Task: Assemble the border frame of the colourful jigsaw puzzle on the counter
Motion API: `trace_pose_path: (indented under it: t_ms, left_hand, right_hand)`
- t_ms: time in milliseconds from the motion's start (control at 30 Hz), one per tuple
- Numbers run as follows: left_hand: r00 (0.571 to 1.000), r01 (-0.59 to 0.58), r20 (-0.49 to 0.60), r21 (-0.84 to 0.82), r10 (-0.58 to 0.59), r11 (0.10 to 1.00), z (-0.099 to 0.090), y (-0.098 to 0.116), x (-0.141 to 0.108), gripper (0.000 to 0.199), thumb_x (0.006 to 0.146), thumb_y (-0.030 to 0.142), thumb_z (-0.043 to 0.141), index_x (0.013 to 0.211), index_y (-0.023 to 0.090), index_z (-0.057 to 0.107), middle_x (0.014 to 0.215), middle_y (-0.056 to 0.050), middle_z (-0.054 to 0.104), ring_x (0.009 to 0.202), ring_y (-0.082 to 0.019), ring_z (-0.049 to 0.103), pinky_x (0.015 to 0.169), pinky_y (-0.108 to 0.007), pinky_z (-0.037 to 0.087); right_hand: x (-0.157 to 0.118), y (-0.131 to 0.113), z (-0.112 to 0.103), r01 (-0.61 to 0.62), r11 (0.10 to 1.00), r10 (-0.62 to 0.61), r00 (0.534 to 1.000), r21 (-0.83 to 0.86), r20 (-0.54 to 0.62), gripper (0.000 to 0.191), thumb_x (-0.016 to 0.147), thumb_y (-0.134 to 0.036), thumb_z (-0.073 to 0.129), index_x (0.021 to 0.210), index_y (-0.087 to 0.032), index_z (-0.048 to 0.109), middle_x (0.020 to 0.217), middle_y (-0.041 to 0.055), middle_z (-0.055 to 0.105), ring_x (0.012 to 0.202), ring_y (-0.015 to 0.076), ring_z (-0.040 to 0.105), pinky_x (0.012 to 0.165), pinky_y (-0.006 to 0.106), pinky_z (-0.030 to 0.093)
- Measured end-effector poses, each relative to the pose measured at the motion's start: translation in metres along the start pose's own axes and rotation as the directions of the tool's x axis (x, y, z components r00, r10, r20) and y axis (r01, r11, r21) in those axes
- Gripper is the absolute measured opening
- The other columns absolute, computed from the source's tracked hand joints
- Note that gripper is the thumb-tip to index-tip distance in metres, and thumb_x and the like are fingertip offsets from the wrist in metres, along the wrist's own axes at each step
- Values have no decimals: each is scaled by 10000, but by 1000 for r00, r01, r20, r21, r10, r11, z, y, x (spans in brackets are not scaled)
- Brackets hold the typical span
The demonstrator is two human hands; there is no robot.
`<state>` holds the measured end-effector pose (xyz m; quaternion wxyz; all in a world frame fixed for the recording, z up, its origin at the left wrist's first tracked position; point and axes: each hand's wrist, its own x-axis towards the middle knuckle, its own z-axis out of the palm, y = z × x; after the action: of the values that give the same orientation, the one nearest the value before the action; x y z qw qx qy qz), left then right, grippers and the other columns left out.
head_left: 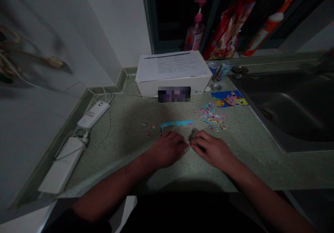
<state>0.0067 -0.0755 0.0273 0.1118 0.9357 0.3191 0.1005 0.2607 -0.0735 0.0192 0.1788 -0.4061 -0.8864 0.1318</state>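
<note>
My left hand (pixel 168 147) and my right hand (pixel 210 147) meet low over the counter, fingers bent and closed. Between their fingertips shows a tiny jigsaw puzzle piece (pixel 188 143), which both hands grip. Just beyond my left hand lies a partly joined jigsaw strip (pixel 177 123), light blue along the top; my hand hides part of its left side. A heap of small loose jigsaw pieces (pixel 210 116) is spread beyond my right hand. A few more pieces (pixel 148 134) lie apart, left of the strip.
Behind stands a white box (pixel 146 87) with a printed sheet (pixel 172 66) on top. A picture card (pixel 229 98) and a can (pixel 222 71) lie near the sink (pixel 276 149). White power banks (pixel 62 165) with cables occupy the left side. A pump bottle (pixel 194 34) stands by the window.
</note>
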Motion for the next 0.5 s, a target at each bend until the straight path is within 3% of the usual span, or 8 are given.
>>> trace_pose_path:
  t_ms: [133,233,333,467,500]
  left_hand:
    - [999,28,-22,-72,-30,997,-5,-2,0,335,1039,264,633,1368,203,647,1274,-71,714,1177,-260,623,1043,-423,479]
    - [985,172,3,-97,-172,980,-22,-15,-5,236,1037,268,634,1252,199,699,1245,-70,722,1169,-261,633,1049,-419,487]
    - [904,418,114,-27,-412,908,-47,-41,-19,171,1040,287,603,1067,210,753,1121,-78,743,1114,-277,658,1009,-424,499]
    - [828,547,148,0,-541,837,-74,-74,-47,224,1013,307,609,1134,206,768,1140,-93,767,1043,-277,705,922,-400,525]
    - [790,587,194,30,-581,809,-78,-78,-52,240,995,329,626,1143,202,765,1159,-97,768,1045,-281,710,911,-395,525]
  right_hand:
    - [-1,2,1,-19,1000,20,999,11,-37,198,1081,-305,524,1096,-248,713,1088,64,710,906,207,740,728,346,620]
    - [-1,4,-1,-53,998,55,992,18,-114,199,1083,-308,525,1122,-240,708,1099,73,720,954,220,743,751,359,625]
    - [-1,7,-5,-101,994,107,978,43,-178,204,1082,-310,519,1115,-243,709,1093,74,730,951,219,742,760,359,625]
    - [0,10,-11,-150,987,158,963,50,-218,202,1069,-304,523,1097,-255,717,1068,68,744,913,216,741,726,343,616]
    - [1,10,-12,-150,987,158,962,49,-224,201,1066,-299,524,1095,-253,718,1065,68,747,914,216,743,727,344,617]
